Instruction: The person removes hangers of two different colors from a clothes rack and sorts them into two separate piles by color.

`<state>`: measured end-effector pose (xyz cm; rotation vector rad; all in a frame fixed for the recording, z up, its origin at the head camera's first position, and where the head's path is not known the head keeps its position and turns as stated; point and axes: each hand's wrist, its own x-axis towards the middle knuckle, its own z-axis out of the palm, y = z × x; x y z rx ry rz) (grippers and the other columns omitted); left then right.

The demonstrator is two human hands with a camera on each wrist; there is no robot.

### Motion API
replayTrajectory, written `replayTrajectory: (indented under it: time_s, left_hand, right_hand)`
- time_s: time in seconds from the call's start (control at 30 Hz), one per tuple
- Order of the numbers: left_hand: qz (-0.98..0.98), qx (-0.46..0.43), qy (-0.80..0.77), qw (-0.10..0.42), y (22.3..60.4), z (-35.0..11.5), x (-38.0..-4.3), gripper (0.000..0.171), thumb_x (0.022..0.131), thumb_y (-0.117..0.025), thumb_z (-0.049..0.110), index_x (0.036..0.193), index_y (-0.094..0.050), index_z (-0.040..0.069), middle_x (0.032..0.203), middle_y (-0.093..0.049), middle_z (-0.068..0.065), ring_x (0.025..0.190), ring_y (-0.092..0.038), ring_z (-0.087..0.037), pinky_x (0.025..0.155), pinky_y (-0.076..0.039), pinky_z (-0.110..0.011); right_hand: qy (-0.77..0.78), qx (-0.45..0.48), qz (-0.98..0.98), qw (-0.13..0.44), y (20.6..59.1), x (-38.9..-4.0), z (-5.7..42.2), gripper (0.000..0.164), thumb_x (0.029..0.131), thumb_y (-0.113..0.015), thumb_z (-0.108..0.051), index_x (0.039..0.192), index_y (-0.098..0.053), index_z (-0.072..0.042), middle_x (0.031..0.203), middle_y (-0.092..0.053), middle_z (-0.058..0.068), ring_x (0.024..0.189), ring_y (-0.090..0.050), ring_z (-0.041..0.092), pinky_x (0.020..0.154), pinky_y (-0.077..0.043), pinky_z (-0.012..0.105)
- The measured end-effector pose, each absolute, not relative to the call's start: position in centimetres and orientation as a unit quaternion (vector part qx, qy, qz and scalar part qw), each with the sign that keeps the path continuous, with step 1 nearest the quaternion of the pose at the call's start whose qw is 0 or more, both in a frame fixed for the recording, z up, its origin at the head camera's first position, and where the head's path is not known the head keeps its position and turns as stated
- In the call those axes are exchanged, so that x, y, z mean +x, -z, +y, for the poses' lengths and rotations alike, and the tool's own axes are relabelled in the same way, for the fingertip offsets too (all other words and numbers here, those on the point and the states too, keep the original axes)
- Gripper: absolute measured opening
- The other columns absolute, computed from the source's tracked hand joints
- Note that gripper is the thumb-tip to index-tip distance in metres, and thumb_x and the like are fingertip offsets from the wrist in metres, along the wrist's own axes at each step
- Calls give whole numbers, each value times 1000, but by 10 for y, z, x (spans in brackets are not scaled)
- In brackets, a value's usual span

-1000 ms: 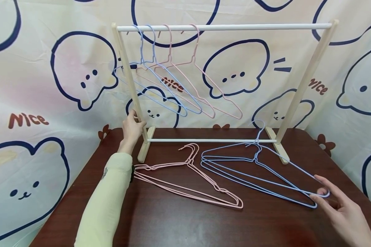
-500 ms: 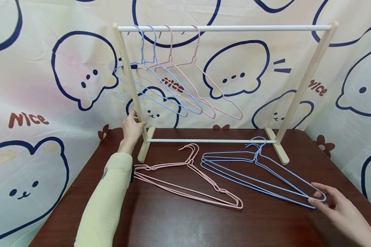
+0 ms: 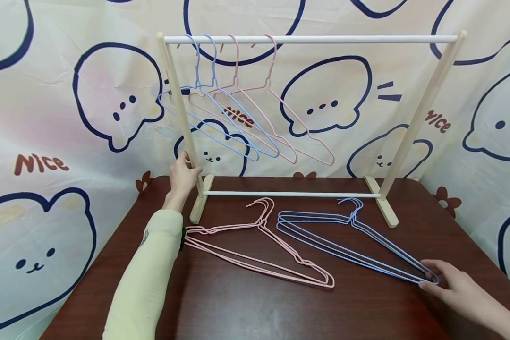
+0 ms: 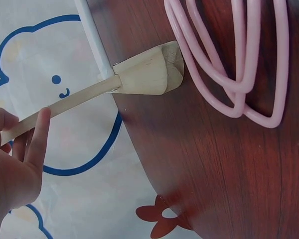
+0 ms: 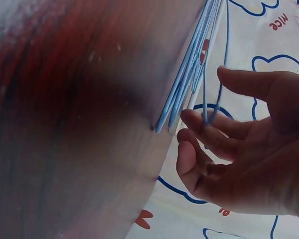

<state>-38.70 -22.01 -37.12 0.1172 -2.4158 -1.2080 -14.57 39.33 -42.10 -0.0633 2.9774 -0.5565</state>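
Note:
My left hand (image 3: pixel 182 177) holds the left wooden post (image 3: pixel 180 111) of a small clothes rack; in the left wrist view, its fingers wrap the post (image 4: pixel 79 98) above its foot. At the table's right, my right hand (image 3: pixel 454 288) has thumb and fingers around the right end of a blue clothes hanger (image 3: pixel 391 248), on a stack of blue hangers. In the right wrist view, a blue hanger corner (image 5: pixel 208 121) lies between the thumb and curled fingers of the right hand (image 5: pixel 254 149). A stack of pink hangers (image 3: pixel 280 241) lies left of the blue ones.
Two blue hangers (image 3: pixel 214 71) and two pink hangers (image 3: pixel 273 61) hang at the left of the rack's white top rail (image 3: pixel 365 39). A white lower bar (image 3: pixel 280 194) and wooden feet (image 3: pixel 386 212) stand behind the stacks. Patterned cloth (image 3: pixel 89 189) surrounds the table.
My right hand has lowered the top blue hanger, whose hook and right side stood raised, onto the other blue hangers, which now line up. The left hand has kept its place on the post.

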Motion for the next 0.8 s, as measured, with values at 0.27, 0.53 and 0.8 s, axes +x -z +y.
replayTrajectory:
  time_s: [0.27,0.53,0.8]
  left_hand:
    - [-874,42,434,217,369,-219,-388,24,91,-60,7,112,-49,5,110,-69,-24,88,-70,-35,75,-60,-48]
    - [-873,43,437,214,370,-220,-388,25,91,-60,7,112,-48,4,113,-68,-24,96,-69,-37,77,-60,-51]
    - [-874,42,436,212,370,-220,-387,25,92,-60,8,114,-49,4,114,-68,-25,95,-69,-37,77,-60,-50]
  right_hand:
    - [169,-62,983,19,415,-152,385,57,90,-72,-36,128,-57,5,116,-66,20,99,-65,30,65,-49,23]
    - [165,-94,981,-38,390,-169,352,45,90,-72,-31,124,-63,-3,106,-72,9,84,-62,6,65,-50,26]
    - [185,-118,970,-104,363,-183,322,45,91,-72,-28,126,-61,-4,95,-72,2,77,-62,3,61,-50,23]
